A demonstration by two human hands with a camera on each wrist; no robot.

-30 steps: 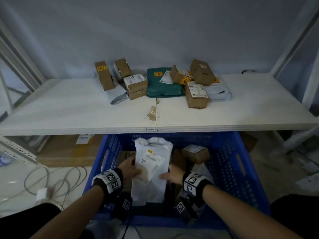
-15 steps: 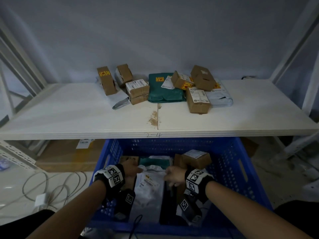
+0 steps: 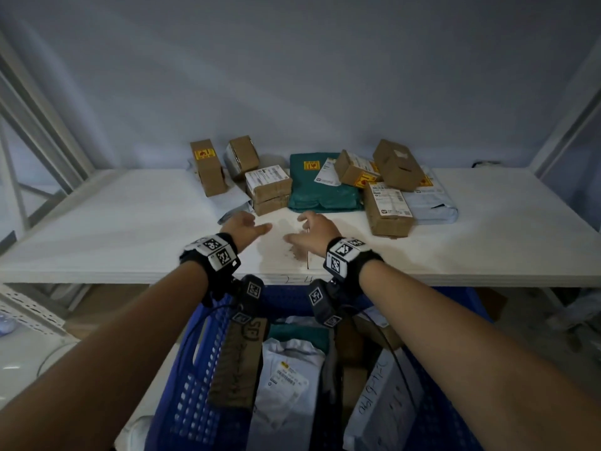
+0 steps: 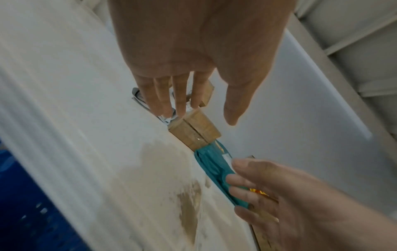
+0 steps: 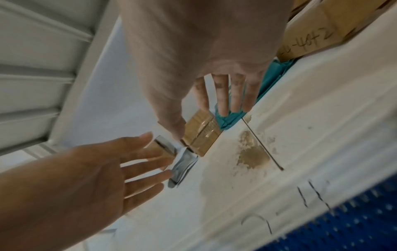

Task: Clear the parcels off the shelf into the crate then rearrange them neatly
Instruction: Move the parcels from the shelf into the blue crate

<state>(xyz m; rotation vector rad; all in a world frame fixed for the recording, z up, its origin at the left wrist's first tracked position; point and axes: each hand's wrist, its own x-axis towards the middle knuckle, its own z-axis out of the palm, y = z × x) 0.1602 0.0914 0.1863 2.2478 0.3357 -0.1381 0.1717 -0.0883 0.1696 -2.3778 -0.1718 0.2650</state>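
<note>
1. The left hand (image 3: pixel 242 226) is hovering over the white shelf (image 3: pixel 130 229), palm toward the centre, fingers straight and slightly spread, holding nothing.
2. The left fingertips (image 4: pixel 165 105) are lying just short of a grey mailer (image 3: pixel 234 209) and near two stacked boxes (image 3: pixel 269 189); contact cannot be told.
3. The right hand (image 3: pixel 313 234) is hovering beside the left hand, fingers loosely spread and a little bent, holding nothing.
4. The right fingertips (image 5: pixel 223 105) are pointing at the near edge of the teal mailer (image 3: pixel 325 187); contact cannot be told.
5. The parcels are lying in a cluster at the back centre of the shelf:
   - A tall box (image 3: pixel 208 167) with a yellow sticker is standing at the left end.
   - A small box (image 3: pixel 243 155) is sitting tilted just beside it.
   - The stacked boxes are sitting between the small box and the teal mailer.
   - A tilted box (image 3: pixel 355 168) is resting on the teal mailer's right part.
   - A dark-topped box (image 3: pixel 398 166) is leaning behind a labelled box (image 3: pixel 387 208).
   - A pale mailer (image 3: pixel 434 203) is lying at the right end.
6. The blue crate (image 3: pixel 195 385) is standing below the shelf's front edge, under the forearms.
7. The crate is holding a white mailer (image 3: pixel 286 385), a brown parcel (image 3: pixel 239 359) against its left wall, a teal parcel (image 3: pixel 299 333) behind the white mailer, and a white parcel (image 3: pixel 383 405) with handwriting at the right.
8. A brown stain (image 3: pixel 294 249) is marking the shelf between the two hands.
</note>
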